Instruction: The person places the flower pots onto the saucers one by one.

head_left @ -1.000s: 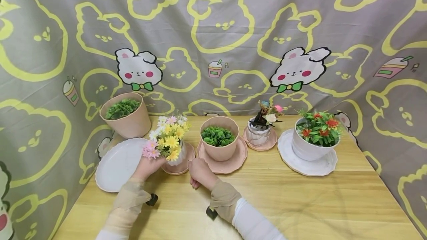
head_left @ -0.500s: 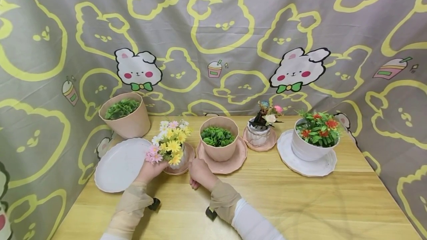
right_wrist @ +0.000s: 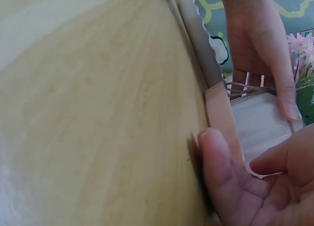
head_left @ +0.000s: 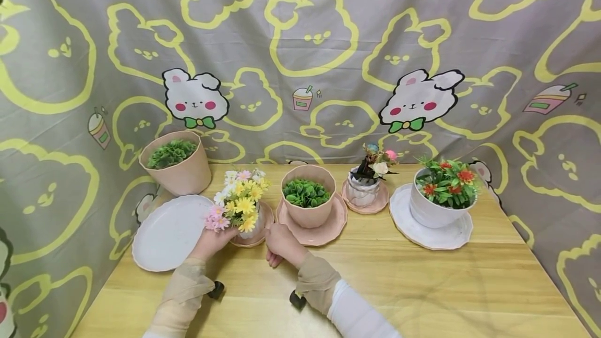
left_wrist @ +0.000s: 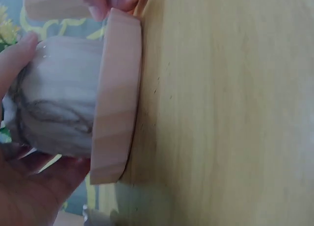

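Observation:
A small white flowerpot, tied with twine, stands in a pink saucer. Yellow, white and pink daisies fill it and cover much of the pot in the head view. My left hand grips the pot from the left, thumb on one side and fingers on the other. At the saucer's right rim, my right hand pinches the edge between thumb and finger, as the right wrist view shows. The saucer rests on the wooden table.
Left of the flowerpot lies a white plate, with a pink pot of greenery behind it. Close on the right stands another pink pot on a saucer. Farther right are a small twined pot and a white pot with red flowers.
The daisies and their pot have shifted slightly right and toward me with my left hand, mostly in the first half second. My right hand has stayed at the saucer's rim.

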`<state>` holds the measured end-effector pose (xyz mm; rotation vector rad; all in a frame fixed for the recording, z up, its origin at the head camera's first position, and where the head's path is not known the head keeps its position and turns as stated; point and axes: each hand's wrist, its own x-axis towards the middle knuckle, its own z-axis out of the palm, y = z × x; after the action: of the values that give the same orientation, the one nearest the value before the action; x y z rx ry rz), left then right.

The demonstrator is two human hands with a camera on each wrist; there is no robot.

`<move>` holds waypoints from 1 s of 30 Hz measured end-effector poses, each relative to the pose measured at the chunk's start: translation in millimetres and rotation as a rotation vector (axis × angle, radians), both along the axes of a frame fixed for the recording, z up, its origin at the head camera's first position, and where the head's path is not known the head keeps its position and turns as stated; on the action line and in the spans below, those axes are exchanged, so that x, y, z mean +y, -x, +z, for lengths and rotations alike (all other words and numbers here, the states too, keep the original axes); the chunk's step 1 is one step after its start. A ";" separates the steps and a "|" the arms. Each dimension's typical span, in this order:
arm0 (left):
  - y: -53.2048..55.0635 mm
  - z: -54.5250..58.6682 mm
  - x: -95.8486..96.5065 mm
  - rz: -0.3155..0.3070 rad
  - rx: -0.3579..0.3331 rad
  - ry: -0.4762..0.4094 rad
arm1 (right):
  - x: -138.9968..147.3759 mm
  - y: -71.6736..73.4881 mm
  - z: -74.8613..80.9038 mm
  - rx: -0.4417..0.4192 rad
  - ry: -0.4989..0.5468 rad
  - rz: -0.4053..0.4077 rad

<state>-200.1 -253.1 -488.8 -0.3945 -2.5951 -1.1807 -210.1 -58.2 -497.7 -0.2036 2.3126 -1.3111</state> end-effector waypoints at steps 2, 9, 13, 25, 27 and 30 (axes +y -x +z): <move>-0.6 -1.0 -2.1 -0.003 -0.002 0.022 | 1.2 -1.1 1.6 -0.012 0.006 0.010; -3.7 0.4 -10.4 -0.054 0.042 0.091 | 5.8 -5.6 7.0 -0.021 0.049 0.016; -10.8 4.1 -12.7 -0.036 -0.015 0.079 | 6.7 -7.1 6.6 -0.019 0.081 0.021; -43.8 12.2 0.7 0.253 -0.292 0.091 | 7.7 -11.2 1.9 -0.066 0.159 0.013; -46.2 13.1 0.9 0.273 -0.331 0.097 | 7.7 -11.1 1.7 -0.067 0.164 0.017; -47.1 12.9 1.0 0.281 -0.382 0.060 | 7.9 -10.8 0.8 -0.073 0.174 0.018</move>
<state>-153.0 -252.1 -475.9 0.2042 -2.8834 -1.1728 -199.3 -50.3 -496.9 -0.2292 2.1328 -1.4858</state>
